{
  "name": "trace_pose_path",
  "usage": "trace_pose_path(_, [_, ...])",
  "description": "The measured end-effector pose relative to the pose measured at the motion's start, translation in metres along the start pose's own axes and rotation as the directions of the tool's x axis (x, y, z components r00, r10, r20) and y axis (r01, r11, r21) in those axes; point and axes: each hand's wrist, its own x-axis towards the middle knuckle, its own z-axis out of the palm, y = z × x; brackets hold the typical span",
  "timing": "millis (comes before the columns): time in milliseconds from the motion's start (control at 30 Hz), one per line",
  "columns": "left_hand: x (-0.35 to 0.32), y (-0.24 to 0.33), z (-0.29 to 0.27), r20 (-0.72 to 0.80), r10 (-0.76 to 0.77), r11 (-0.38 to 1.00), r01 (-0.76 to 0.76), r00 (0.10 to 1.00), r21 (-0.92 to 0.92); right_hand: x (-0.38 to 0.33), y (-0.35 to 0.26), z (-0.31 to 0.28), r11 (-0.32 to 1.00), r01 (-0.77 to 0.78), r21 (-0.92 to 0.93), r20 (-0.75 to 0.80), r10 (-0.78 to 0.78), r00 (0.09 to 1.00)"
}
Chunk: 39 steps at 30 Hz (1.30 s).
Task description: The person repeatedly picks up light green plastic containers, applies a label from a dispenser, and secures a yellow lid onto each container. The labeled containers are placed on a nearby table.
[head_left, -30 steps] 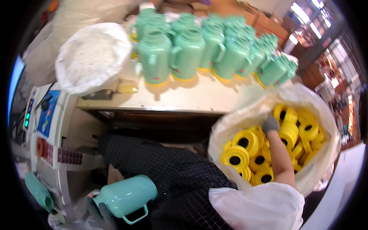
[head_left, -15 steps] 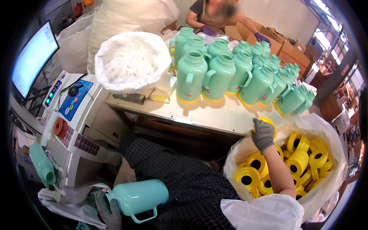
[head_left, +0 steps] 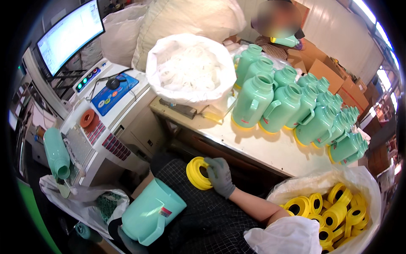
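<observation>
A mint-green flask shell (head_left: 148, 211) with a side handle lies tilted across my lap, its wide open end facing up and right. My left hand (head_left: 130, 244), in a grey glove, grips its narrow end at the lower edge; most of the fingers are hidden. My right hand (head_left: 220, 175), also gloved in grey, pinches a yellow ring-shaped base (head_left: 198, 173) above my dark checked apron. A gap separates this base from the shell's open end.
Several green flasks (head_left: 253, 103) with yellow bases crowd the table (head_left: 237, 139). A bag of yellow parts (head_left: 338, 216) stands right; a sack of white rings (head_left: 190, 70) sits behind. Left are a machine (head_left: 127, 112), a monitor (head_left: 69, 36) and another shell (head_left: 56, 152). A person works opposite.
My right hand has brought the yellow base from beside the bag leftward over my lap. The shell has turned so its open wide end faces up. The view has shifted.
</observation>
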Motion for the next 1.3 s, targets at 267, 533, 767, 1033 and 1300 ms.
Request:
trace_pose_path(267, [0.011, -0.048, 0.043, 0.014, -0.016, 0.97, 0.018, 1.0, -0.241, -0.006, -0.028, -0.005, 1.0, -0.009, -0.015, 0.113, 0.011, 0.994])
trace_pose_path(533, [0.009, -0.028, 0.071, -0.01, -0.228, 0.871, 0.199, 0.974, -0.45, 0.097, -0.123, -0.031, 0.869, 0.223, 0.441, 0.116, -0.301, 0.946])
trace_pose_path(767, [-0.008, -0.014, 0.065, 0.133, -0.172, 0.973, 0.189, 0.976, -0.132, 0.076, -0.118, -0.021, 0.788, 0.377, 0.486, 0.119, -0.487, 0.865])
trace_pose_path(1033, [-0.005, -0.031, 0.049, -0.244, -0.154, 0.956, 0.082, 0.958, -0.281, 0.053, -0.128, -0.005, 0.838, 0.079, 0.54, 0.219, -0.23, 0.948])
trace_pose_path(1300, [0.006, 0.023, 0.066, -0.133, 0.364, 0.91, -0.322, 0.922, 0.261, 0.058, -0.129, -0.002, 0.576, -0.529, 0.623, 0.419, 0.326, 0.847])
